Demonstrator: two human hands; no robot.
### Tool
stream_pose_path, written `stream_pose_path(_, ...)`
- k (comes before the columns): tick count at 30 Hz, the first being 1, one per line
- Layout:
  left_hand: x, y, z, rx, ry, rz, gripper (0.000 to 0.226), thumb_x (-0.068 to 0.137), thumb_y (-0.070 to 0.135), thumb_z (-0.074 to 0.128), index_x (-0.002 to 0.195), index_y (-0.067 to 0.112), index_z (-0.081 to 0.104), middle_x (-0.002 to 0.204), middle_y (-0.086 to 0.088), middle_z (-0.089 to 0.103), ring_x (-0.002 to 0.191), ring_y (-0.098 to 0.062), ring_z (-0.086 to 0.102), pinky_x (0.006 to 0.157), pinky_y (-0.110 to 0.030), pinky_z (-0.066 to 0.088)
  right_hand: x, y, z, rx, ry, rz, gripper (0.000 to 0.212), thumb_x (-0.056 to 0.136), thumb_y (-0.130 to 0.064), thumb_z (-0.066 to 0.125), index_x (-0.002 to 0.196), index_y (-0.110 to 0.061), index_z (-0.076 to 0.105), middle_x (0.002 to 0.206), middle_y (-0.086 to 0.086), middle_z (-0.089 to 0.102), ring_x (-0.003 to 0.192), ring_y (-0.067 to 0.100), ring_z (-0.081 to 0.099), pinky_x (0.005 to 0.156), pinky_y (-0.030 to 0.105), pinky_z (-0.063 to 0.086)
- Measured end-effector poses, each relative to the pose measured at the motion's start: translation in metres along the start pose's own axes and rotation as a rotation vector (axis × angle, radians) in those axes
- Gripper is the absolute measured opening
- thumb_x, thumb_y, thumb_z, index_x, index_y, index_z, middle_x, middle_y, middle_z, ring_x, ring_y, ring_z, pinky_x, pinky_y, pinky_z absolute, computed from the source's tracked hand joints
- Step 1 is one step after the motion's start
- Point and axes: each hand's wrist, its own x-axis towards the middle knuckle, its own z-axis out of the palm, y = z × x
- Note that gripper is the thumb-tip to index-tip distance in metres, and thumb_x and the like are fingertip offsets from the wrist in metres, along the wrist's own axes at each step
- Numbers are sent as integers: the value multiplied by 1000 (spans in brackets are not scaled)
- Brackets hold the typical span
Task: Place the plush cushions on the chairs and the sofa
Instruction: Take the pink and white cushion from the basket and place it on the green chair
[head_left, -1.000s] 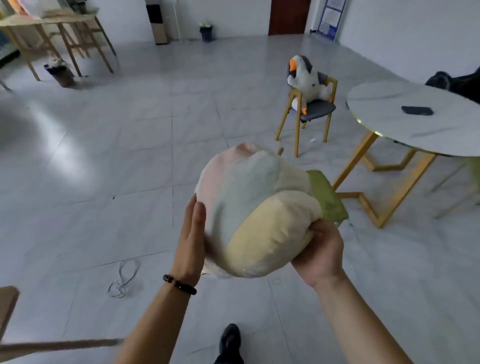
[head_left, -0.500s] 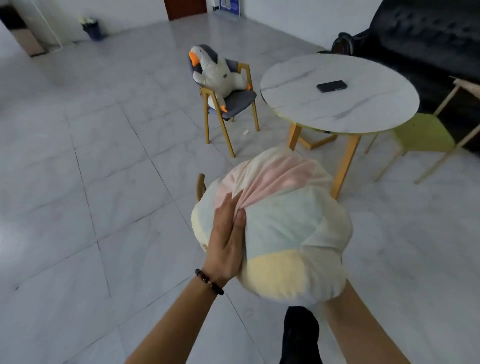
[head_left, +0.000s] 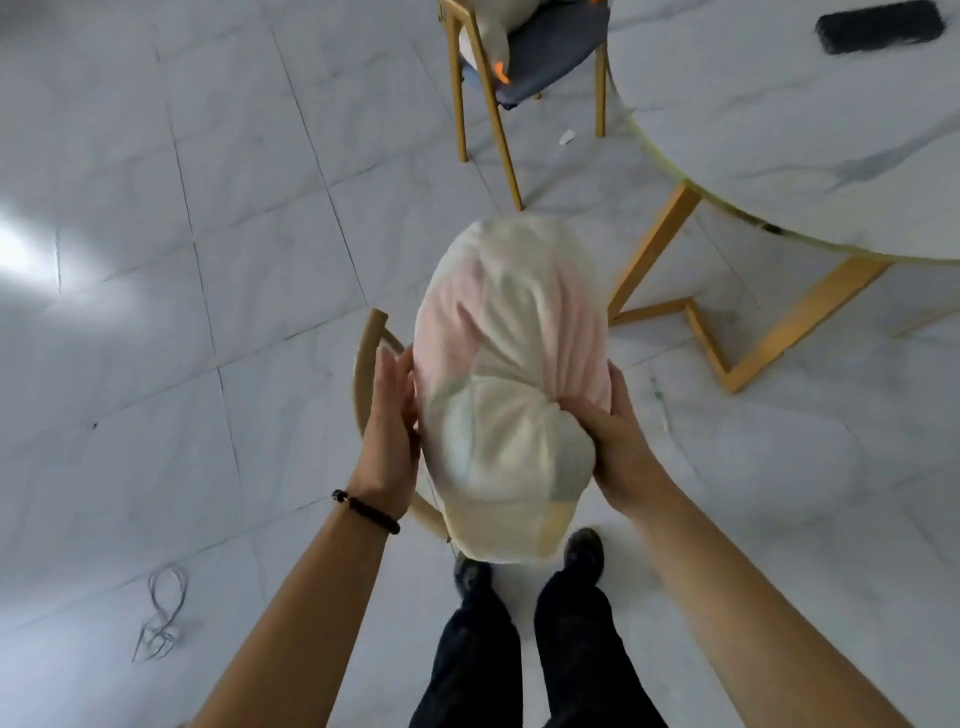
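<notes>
A round pastel plush cushion (head_left: 511, 384), pink, cream and pale green, is held in front of me between both hands. My left hand (head_left: 390, 421) presses flat against its left side with straight fingers. My right hand (head_left: 618, 441) grips its right side, thumb dug into the fabric. Directly under the cushion is a wooden chair (head_left: 366, 364); only its curved backrest shows. Farther off, a white goose plush (head_left: 491, 31) lies on a second chair (head_left: 550, 57) with a grey seat and yellow legs.
A round marble table (head_left: 789, 130) on yellow legs (head_left: 727, 332) stands at the right, with a black phone (head_left: 878, 26) on it. A loose wire (head_left: 163, 613) lies on the tiled floor at lower left. My feet (head_left: 530, 566) are right behind the near chair.
I have stepped closer and my view has tipped down. The cushion has turned upright and come lower over the near chair's back. My right hand, hidden before, now shows on its right side.
</notes>
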Motion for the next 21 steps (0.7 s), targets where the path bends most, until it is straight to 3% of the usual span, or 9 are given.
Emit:
stream_pose_path(2, 30, -24, -2, -41, 77, -86, 61, 91, 76, 24, 138, 50, 52, 136, 11, 65, 132, -15, 56, 117, -51, 36, 32, 7, 0, -175, -5, -18, 90, 54, -32, 77, 136, -34, 42, 131, -5, 59, 116, 16, 64, 91, 39, 56)
stream_pose_path(6, 90, -109, 0, -72, 167, -203, 67, 99, 70, 9, 146, 41, 47, 138, -2, 63, 135, -37, 43, 110, -54, 37, 111, 63, -5, -402, 32, -52, 74, 56, -22, 67, 123, -30, 39, 118, -9, 54, 103, -4, 58, 79, 16, 47)
stream_pose_path(9, 121, -173, 9, -116, 215, -391, 79, 89, 84, 18, 150, 40, 42, 146, 10, 56, 139, -19, 48, 120, -50, 31, 161, 126, -11, -432, 7, -5, 73, 61, -12, 61, 129, -20, 37, 116, -10, 50, 98, -12, 53, 73, 4, 44)
stream_pose_path(12, 147, -232, 4, -208, 296, -502, 105, 63, 101, 29, 148, 42, 43, 147, 10, 55, 138, -16, 49, 118, -49, 36, 190, 177, -19, -343, -44, 156, 65, 66, -14, 58, 129, -17, 42, 122, -1, 52, 103, 3, 56, 73, 7, 47)
stream_pose_path(14, 155, -242, -3, -177, 426, -505, 110, 60, 103, 33, 150, 40, 41, 150, 10, 52, 139, -16, 47, 118, -43, 36, 199, 195, -26, -243, 36, 209, 41, 71, -18, 53, 112, -19, 54, 119, 2, 57, 105, 12, 57, 82, 18, 47)
stream_pose_path(16, 156, -232, -7, -105, 558, -422, 89, 83, 88, 27, 155, 36, 33, 157, 11, 41, 145, -13, 38, 117, -32, 30, 200, 197, -29, -170, 190, 195, 32, 77, -20, 49, 107, -20, 59, 112, 1, 60, 101, 13, 57, 85, 25, 47)
stream_pose_path(19, 165, -218, -22, -21, 601, -248, 69, 101, 66, 23, 160, 30, 17, 166, 11, 22, 150, -8, 23, 117, -27, 21, 200, 195, -27, -183, 375, 156, 35, 97, -23, 52, 131, -20, 54, 114, -11, 60, 99, 2, 58, 74, 10, 46)
stream_pose_path(21, 173, -208, -28, 83, 510, -177, 76, 98, 67, 34, 160, 27, 16, 165, 9, 22, 150, -8, 23, 117, -26, 21, 204, 199, -30, -227, 350, 184, 53, 102, -40, 50, 151, -24, 39, 139, -9, 54, 120, 4, 54, 86, 10, 42)
